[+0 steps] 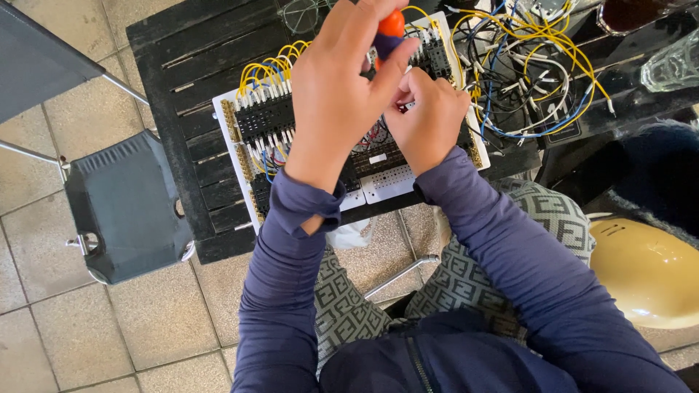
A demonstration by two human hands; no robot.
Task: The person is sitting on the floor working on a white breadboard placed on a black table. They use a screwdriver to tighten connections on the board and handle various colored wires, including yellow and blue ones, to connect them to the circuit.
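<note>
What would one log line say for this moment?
left hand: grips orange screwdriver | right hand: pinches at wiring board | loose wires: beside board | table: dark slats

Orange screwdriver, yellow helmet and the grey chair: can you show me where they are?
orange screwdriver [391, 28], head view, on the orange handle showing above the left hand [342, 87].
yellow helmet [644, 273], head view, on its rounded shell.
grey chair [127, 207], head view, on the middle of its seat.
</note>
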